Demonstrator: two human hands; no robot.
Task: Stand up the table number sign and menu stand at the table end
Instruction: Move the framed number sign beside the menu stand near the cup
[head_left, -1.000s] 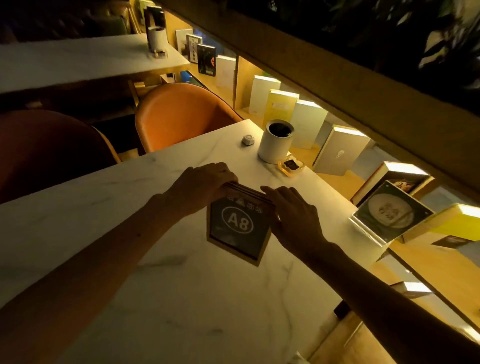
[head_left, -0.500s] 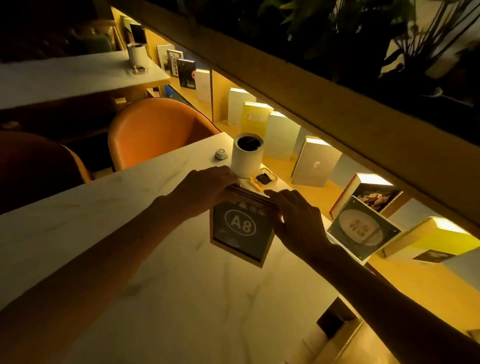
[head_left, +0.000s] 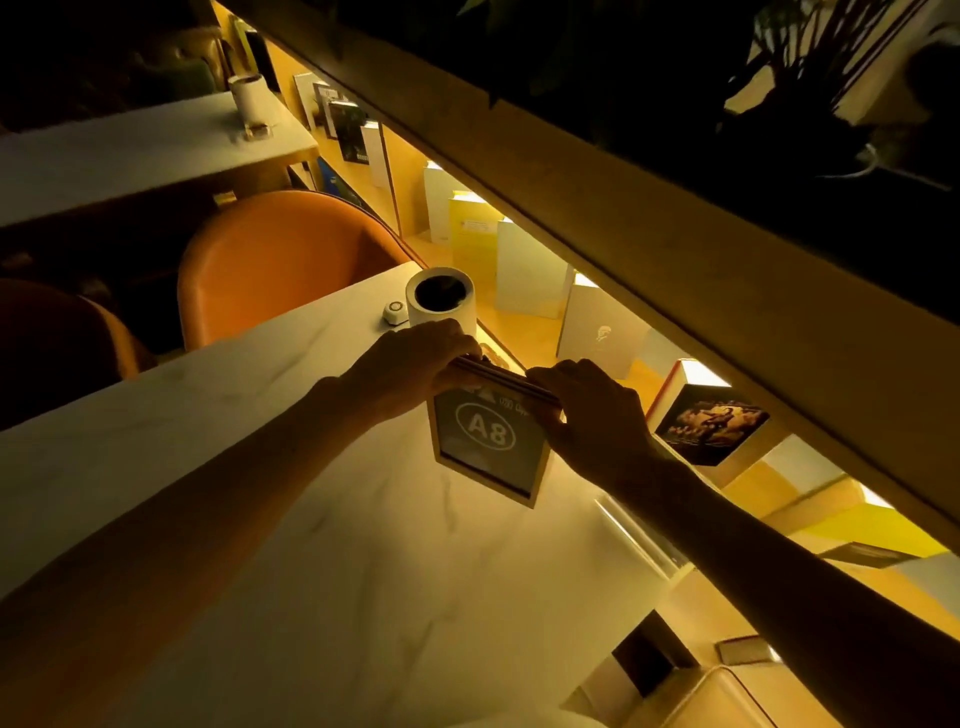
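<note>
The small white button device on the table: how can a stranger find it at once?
Start at the marble table, far end near the orange chair. There stands a white cylinder cup. The button device sits just left of it: low, rounded, much smaller.

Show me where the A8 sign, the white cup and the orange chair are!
A8 sign (head_left: 485, 434): head view, on its dark front panel.
White cup (head_left: 440, 299): head view, on its rim.
Orange chair (head_left: 280, 260): head view, on its backrest.

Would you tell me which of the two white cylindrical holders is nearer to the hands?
The white holder on this marble table, just beyond the left hand; the other holder stands on the far table.
</note>
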